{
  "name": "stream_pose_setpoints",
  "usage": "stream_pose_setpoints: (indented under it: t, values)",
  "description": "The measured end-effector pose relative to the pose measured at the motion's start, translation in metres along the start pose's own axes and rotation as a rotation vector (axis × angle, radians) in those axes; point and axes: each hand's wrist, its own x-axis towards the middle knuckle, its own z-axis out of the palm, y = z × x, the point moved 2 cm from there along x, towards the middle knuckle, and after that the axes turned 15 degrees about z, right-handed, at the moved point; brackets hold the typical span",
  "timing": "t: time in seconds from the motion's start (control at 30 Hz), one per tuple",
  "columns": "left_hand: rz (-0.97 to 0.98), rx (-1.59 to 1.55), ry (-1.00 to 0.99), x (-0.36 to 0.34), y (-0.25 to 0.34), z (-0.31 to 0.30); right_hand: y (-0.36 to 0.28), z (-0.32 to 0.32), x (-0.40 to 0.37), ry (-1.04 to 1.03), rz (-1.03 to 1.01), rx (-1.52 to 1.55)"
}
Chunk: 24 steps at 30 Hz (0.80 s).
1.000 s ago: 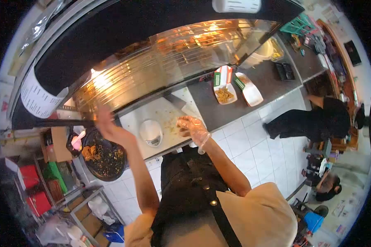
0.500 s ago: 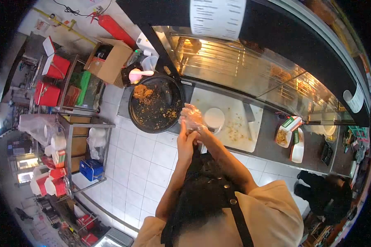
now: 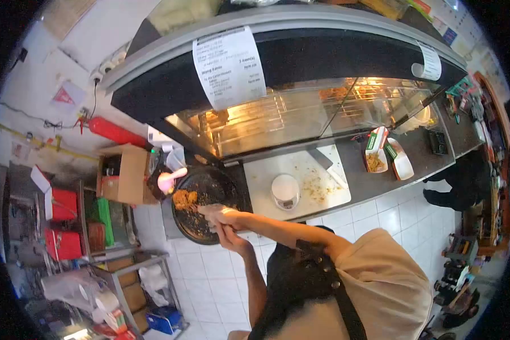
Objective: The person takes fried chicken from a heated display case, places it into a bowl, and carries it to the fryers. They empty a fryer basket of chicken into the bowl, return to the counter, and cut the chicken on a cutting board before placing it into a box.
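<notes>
My right hand, in a thin clear plastic glove, is over the round black pan. Its fingers point left towards the crumbed fried chicken at the pan's left side, spread a little and holding nothing I can see. My left hand is just below, its fingers closed at the glove's cuff by my right wrist. Orange-brown crumbs are scattered across the pan. A pink scoop rests at the pan's upper left rim.
A white round kitchen scale and a knife lie on a crumb-strewn white cutting board. Behind them is a lit glass display cabinet. Two paper food boxes stand to the right; a cardboard box is left.
Both hands have moved left, from beside the scale to over the pan near the chicken. The left hand stays at the right wrist. My view has shifted and turned.
</notes>
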Motion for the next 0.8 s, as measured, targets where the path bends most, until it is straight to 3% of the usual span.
stream_pose_setpoints:
  t: [0.03, 0.07, 0.13, 0.2, 0.27, 0.3, 0.33, 0.37, 0.4, 0.47, 0.53, 0.57, 0.63, 0.67, 0.73, 0.77, 0.8]
  values:
    - [0.076, 0.106, 0.007, -0.002, 0.003, 0.004, -0.008, 0.001, 0.002, 0.023, 0.106, 0.017]
    - [0.155, 0.201, -0.037, -0.001, -0.001, 0.003, 0.001, -0.006, 0.017, 0.122, 0.074, 0.053]
    - [0.314, 0.397, -0.119, 0.002, -0.018, -0.001, 0.051, -0.048, 0.09, 0.489, -0.581, -0.686]
    - [0.083, 0.052, 0.004, 0.017, -0.038, -0.007, 0.066, -0.048, 0.108, 0.601, -0.802, -0.873]
    - [-0.219, -0.47, 0.03, 0.04, -0.057, -0.013, 0.054, -0.021, 0.088, 0.465, -0.587, -0.499]
    - [-0.324, -0.659, -0.014, 0.048, -0.065, -0.021, 0.049, -0.008, 0.08, 0.437, -0.626, -0.435]
    - [-0.317, -0.577, 0.026, 0.053, -0.066, -0.027, 0.044, 0.006, 0.072, 0.407, -0.666, -0.372]
    - [-0.312, -0.494, 0.06, 0.057, -0.063, -0.03, 0.037, 0.019, 0.065, 0.424, -0.851, -0.432]
    - [-0.328, -0.659, 0.056, 0.06, -0.059, -0.029, 0.032, 0.029, 0.054, 0.459, -1.033, -0.492]
    - [-0.371, -0.863, 0.044, 0.064, -0.057, -0.03, 0.029, 0.041, 0.026, 0.669, -0.986, -0.671]
    - [-0.354, -0.762, 0.007, 0.078, -0.069, -0.046, 0.043, 0.017, 0.032, 0.612, -0.976, -0.969]
    - [-0.319, -0.623, -0.027, 0.089, -0.079, -0.058, 0.057, -0.016, 0.046, 0.371, -1.191, -1.192]
    - [-0.216, -0.309, -0.094, 0.11, -0.101, -0.084, 0.088, -0.04, 0.054, -0.169, -0.567, -1.44]
    - [-0.164, -0.16, -0.129, 0.118, -0.115, -0.096, 0.072, -0.042, 0.0, -0.333, -0.581, -1.285]
    - [-0.082, 0.092, -0.21, 0.125, -0.145, -0.108, 0.043, -0.083, -0.088, -0.221, -0.182, -0.64]
    - [-0.055, 0.185, -0.232, 0.129, -0.159, -0.114, 0.048, -0.134, -0.096, 0.017, -0.358, -0.558]
    - [-0.086, 0.259, -0.232, 0.123, -0.166, -0.116, 0.044, -0.184, -0.115, 0.499, -0.582, -0.745]
